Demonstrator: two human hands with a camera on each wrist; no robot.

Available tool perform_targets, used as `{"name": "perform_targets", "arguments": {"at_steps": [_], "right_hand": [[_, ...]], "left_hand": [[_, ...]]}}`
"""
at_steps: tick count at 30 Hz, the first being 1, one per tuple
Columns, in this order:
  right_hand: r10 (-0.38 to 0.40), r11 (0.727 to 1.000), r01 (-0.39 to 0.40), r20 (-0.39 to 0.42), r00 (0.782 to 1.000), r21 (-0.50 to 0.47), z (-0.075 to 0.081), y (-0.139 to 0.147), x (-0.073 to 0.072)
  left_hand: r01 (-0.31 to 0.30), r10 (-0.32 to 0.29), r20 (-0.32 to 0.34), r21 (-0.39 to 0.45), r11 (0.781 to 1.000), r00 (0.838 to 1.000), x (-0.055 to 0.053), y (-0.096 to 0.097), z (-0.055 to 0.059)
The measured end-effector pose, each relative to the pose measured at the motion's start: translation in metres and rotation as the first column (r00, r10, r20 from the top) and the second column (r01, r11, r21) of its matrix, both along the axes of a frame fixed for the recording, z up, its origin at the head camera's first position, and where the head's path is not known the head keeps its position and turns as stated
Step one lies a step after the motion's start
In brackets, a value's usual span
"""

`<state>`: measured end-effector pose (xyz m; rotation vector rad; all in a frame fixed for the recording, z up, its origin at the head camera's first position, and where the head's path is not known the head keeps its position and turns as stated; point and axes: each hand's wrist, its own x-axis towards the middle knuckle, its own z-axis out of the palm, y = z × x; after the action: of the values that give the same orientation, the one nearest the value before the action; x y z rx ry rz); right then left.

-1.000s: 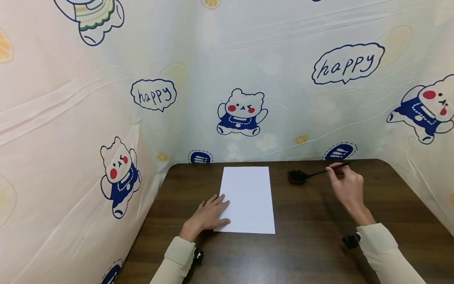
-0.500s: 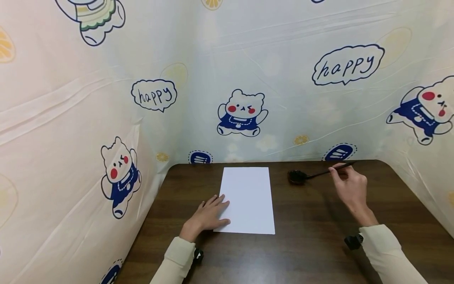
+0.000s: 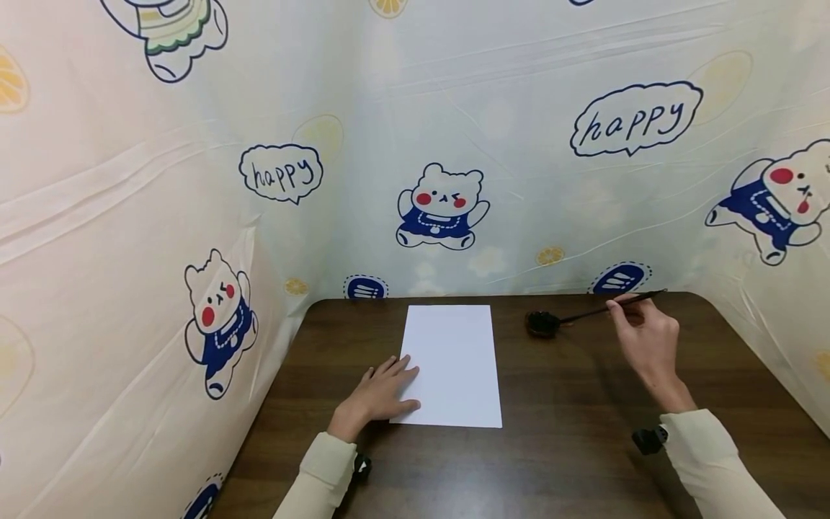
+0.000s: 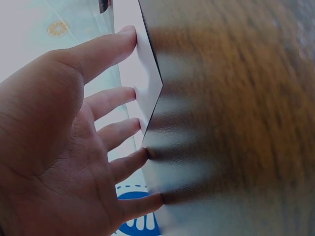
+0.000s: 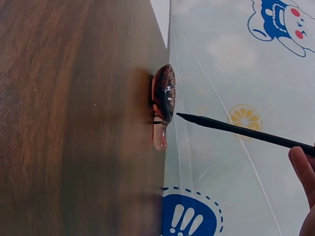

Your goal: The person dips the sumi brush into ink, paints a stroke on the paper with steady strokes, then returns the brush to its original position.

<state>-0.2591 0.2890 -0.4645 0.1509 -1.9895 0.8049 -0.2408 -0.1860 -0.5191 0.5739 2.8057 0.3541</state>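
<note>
My left hand point(image 3: 382, 393) lies with fingers spread at the left edge of a blank white sheet of paper point(image 3: 457, 360). In the left wrist view the thumb and some fingertips point(image 4: 129, 37) touch the sheet point(image 4: 142, 78), while others reach past its edge onto the wood. Between thumb and fingers, my right hand point(image 3: 648, 342) pinches a thin, dark, pointed brush point(image 3: 586, 313). The tip of the brush point(image 5: 216, 124) points at a small brownish see-through dish point(image 5: 164, 93) of dark liquid. In the right wrist view that tip appears just beyond the dish's rim.
The dark wooden table point(image 3: 551, 461) has a patterned cloth point(image 3: 519, 144) hanging behind it and along both sides. To the right of the paper, near the back edge, stands the small dish point(image 3: 541, 324). A dark camera point(image 3: 650, 439) sits on the right wrist.
My right hand has shifted a little to the right, drawing the brush back so its tip sits closer to the dish's right edge. The left hand, paper and dish have stayed put.
</note>
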Motion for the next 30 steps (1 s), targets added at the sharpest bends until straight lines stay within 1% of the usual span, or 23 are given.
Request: {"name": "perform_targets", "arguments": {"at_steps": [3, 6, 12, 17, 22, 26, 30], "right_hand": [[-0.007, 1.000, 0.007, 0.006, 1.000, -0.011, 0.001, -0.002, -0.001], [-0.001, 0.999, 0.002, 0.031, 1.000, -0.039, 0.000, -0.003, -0.004], [0.002, 0.997, 0.004, 0.081, 0.997, -0.079, -0.008, -0.002, -0.008], [-0.031, 0.996, 0.039, 0.105, 0.994, -0.076, -0.015, 0.001, -0.010], [-0.060, 0.994, 0.071, 0.125, 0.990, -0.082, -0.017, 0.005, -0.011], [-0.063, 0.992, 0.077, 0.135, 0.989, -0.098, -0.018, 0.007, -0.011], [-0.060, 0.993, 0.074, 0.146, 0.987, -0.094, -0.018, 0.008, -0.010]], "left_hand": [[0.001, -0.001, -0.001, 0.004, 1.000, 1.000, 0.000, 0.000, 0.000], [0.004, -0.004, -0.001, 0.006, 1.000, 1.000, -0.001, 0.000, -0.001], [0.003, -0.003, -0.001, 0.005, 1.000, 1.000, -0.001, 0.001, -0.004], [0.014, -0.013, -0.010, 0.013, 1.000, 1.000, -0.001, 0.001, -0.002], [0.025, -0.024, -0.017, 0.037, 0.999, 1.000, 0.000, 0.000, 0.001], [0.030, -0.030, -0.018, 0.039, 0.999, 0.999, 0.001, -0.001, 0.002], [0.024, -0.023, -0.013, 0.038, 0.999, 1.000, 0.001, -0.001, 0.001]]}}
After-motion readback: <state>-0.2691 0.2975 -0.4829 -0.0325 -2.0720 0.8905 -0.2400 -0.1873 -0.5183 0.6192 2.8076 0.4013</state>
